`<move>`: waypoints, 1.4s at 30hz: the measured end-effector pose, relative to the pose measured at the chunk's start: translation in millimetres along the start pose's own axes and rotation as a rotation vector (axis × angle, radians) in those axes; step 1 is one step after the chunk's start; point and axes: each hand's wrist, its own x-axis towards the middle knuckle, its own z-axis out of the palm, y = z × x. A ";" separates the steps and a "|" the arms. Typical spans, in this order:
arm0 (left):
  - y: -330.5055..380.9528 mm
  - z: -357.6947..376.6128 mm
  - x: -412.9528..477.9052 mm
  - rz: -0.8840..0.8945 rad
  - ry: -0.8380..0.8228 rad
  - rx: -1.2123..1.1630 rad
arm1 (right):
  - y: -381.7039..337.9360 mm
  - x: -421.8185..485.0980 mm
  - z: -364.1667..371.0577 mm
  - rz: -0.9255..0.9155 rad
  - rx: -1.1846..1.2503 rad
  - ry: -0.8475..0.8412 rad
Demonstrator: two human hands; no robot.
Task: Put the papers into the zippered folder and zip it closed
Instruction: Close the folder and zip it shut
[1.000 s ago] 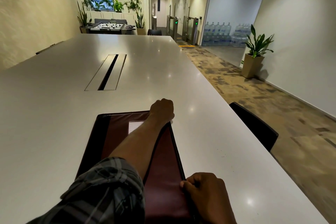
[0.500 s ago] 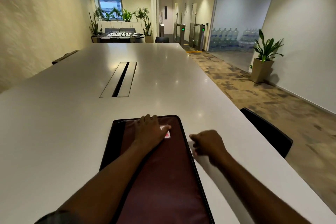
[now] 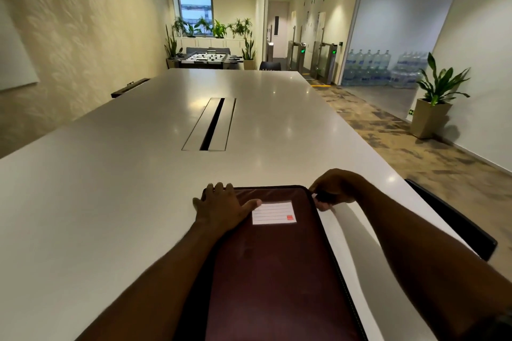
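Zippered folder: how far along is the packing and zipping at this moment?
Done, apparently: no loose papers show on the table, and the zippered folder lies flat with its cover down. In hand: the left hand presses its far-left corner while the right hand pinches at the far-right corner. Left: finishing the zip; its extent is unclear.

Both bare forearms come in from the bottom edge and reach forward along the zippered folder (image 3: 277, 271), one on each side. The left hand (image 3: 221, 209) lies flat, palm down, on the folder's far left corner, fingers spread and reaching the far edge, thumb stretched out toward the middle of the cover. The right hand (image 3: 333, 187) is at the folder's far right corner, wrist bent and knuckles up, fingers curled down in a pinch right at the zipper edge. What exactly the fingertips pinch is hidden under the hand.
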 end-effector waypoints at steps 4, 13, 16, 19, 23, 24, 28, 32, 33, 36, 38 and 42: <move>-1.5 6.9 -1.9 0.028 0.097 -0.017 | -8.1 15.9 -2.8 0.062 -0.026 0.019; -5.0 13.5 -2.1 0.036 0.141 -0.051 | -0.7 27.4 -21.8 -0.079 -0.133 -0.038; -2.7 13.4 -2.5 0.034 0.146 -0.045 | 9.2 26.1 -25.2 -0.191 -0.170 -0.019; -3.2 12.8 -3.2 0.030 0.142 -0.053 | 14.0 28.2 -18.8 -0.339 -0.304 0.115; -5.6 10.0 -2.4 0.043 0.132 -0.081 | 17.9 32.0 -15.9 -0.451 -0.335 0.316; -5.9 8.9 -1.7 0.044 0.123 -0.089 | 18.1 33.2 -14.6 -0.469 -0.333 0.348; -7.2 7.7 -0.3 0.057 0.109 -0.104 | 12.6 39.3 -6.2 -0.534 -0.357 0.428; -9.8 8.4 -2.7 0.085 0.121 -0.120 | -1.0 44.3 -7.0 -0.539 -0.450 0.370; -10.1 8.5 -3.8 0.093 0.129 -0.124 | -6.8 44.6 -7.3 -0.533 -0.498 0.340; -9.8 8.6 -5.3 0.103 0.136 -0.134 | -30.6 44.9 -0.8 -0.544 -0.658 0.288; -9.3 8.8 -5.6 0.105 0.136 -0.135 | -48.1 47.0 11.8 -0.595 -0.774 0.286; -9.1 9.3 -5.7 0.106 0.141 -0.161 | -74.6 56.8 46.0 -0.703 -0.883 0.291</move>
